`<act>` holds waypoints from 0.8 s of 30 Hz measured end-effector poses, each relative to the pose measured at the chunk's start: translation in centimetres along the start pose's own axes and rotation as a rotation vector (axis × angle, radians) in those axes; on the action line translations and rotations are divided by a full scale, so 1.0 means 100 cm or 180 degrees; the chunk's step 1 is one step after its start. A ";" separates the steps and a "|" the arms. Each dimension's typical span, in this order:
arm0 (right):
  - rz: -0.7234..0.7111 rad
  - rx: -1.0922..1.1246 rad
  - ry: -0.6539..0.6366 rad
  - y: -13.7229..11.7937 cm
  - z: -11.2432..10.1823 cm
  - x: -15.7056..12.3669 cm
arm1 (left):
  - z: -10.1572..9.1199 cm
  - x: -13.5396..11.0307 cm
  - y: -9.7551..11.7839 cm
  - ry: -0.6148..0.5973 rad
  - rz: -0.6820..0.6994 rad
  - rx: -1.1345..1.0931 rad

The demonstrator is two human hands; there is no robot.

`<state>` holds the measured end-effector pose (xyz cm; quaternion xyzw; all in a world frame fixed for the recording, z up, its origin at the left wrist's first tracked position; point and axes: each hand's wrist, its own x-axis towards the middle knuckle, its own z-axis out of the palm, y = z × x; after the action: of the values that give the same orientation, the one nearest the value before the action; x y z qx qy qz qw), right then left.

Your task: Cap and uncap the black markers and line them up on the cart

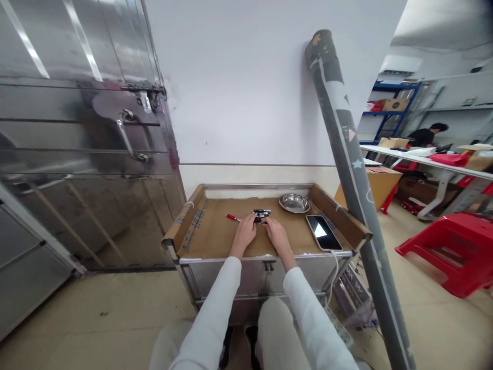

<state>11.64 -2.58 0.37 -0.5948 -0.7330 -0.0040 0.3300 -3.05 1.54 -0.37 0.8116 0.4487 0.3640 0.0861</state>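
Several black markers (pixel 263 213) with white lettering lie bunched together on the cardboard-lined cart top (pixel 215 236). My left hand (pixel 245 232) is closed at their left end, its fingertips against them. From the near right, my right hand (pixel 276 234) has its curled fingers on the same bunch. The fingers partly cover the markers, so their exact number is unclear. Just left of my left hand lies a red pen-like tool (pixel 232 217) with a metallic tip, apart from the bunch.
At the cart's back right sits a round metal bowl (pixel 294 203). A phone (pixel 323 232) with a white cable lies at the right. Cardboard sides edge the cart. A long grey roll (pixel 346 133) leans on its right, with a red stool (pixel 450 252) beyond. A person works far right.
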 end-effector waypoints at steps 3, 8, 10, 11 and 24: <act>0.0054 -0.0178 0.0021 0.000 0.000 0.000 | 0.004 0.000 -0.002 -0.0060 -0.0055 0.0198; 0.0140 -0.0508 0.0165 0.002 0.002 0.001 | 0.001 -0.001 -0.001 -0.0119 -0.0080 0.0448; 0.0181 -0.0653 0.0197 0.002 0.002 0.002 | 0.000 -0.001 0.000 -0.0188 -0.0107 0.0595; 0.0211 -0.0723 0.0203 0.001 0.001 0.001 | 0.000 -0.001 0.000 -0.0214 -0.0121 0.0661; 0.0338 -0.0946 -0.0023 -0.002 -0.001 0.001 | 0.000 0.000 0.001 -0.0210 0.0015 0.0600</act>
<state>11.50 -2.60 0.60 -0.6750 -0.6930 -0.0928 0.2355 -3.02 1.50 -0.35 0.8287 0.4759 0.2936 0.0232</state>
